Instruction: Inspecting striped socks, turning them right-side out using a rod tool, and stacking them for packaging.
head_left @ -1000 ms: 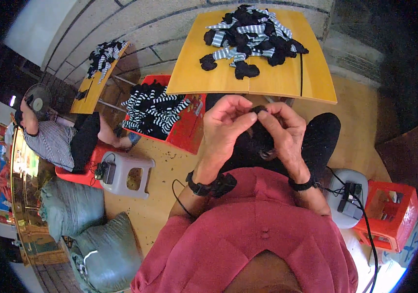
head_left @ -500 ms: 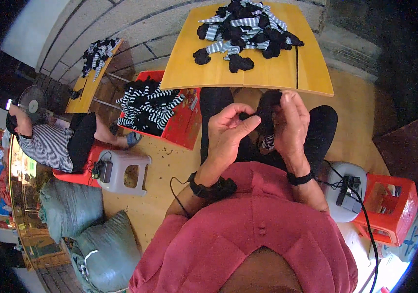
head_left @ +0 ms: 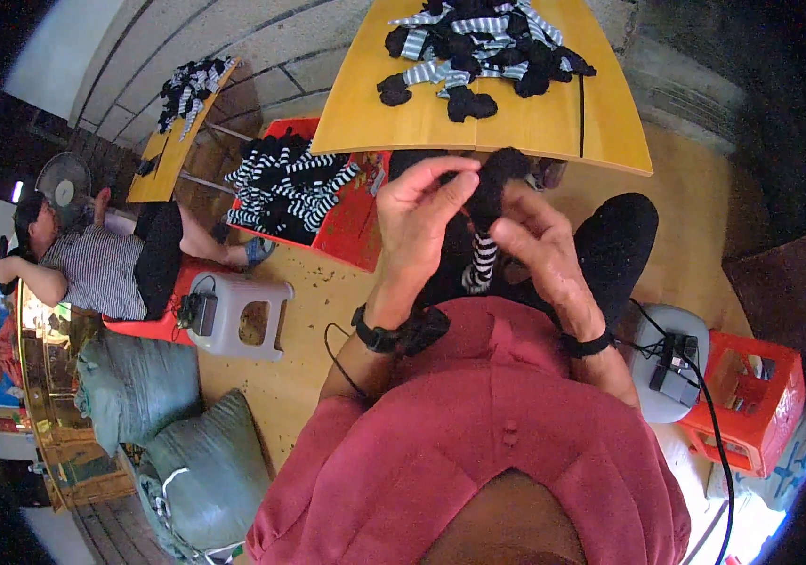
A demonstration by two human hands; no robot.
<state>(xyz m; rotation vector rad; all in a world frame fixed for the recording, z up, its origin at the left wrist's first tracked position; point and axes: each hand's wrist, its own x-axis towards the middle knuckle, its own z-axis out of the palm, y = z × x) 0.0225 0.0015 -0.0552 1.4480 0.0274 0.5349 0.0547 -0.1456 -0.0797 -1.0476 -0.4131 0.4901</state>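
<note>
A black knit piece with a black-and-white striped end, which looks like a sock [head_left: 486, 193], hangs in front of my chest, its stripes downward. My left hand [head_left: 419, 221] pinches the upper left edge of the black part between thumb and fingers. My right hand [head_left: 546, 247] is at the right side of it, fingers bent around the fabric; some fingertips are hidden. Beyond my hands, a heap of similar black and grey-white striped socks [head_left: 478, 47] lies on the yellow wooden table [head_left: 525, 139].
To the left stands a red bin [head_left: 351, 226] full of striped socks. Further left a person [head_left: 102, 268] sits by a second table [head_left: 172, 155]. Grey stools [head_left: 252, 315], stuffed green sacks [head_left: 205, 471] and a red stool [head_left: 751, 395] surround me. A black cable [head_left: 714, 433] runs at my right.
My hands have drawn apart slightly and shifted left, and the sock's striped end now hangs in fuller view. The person at left has lowered one arm and turned.
</note>
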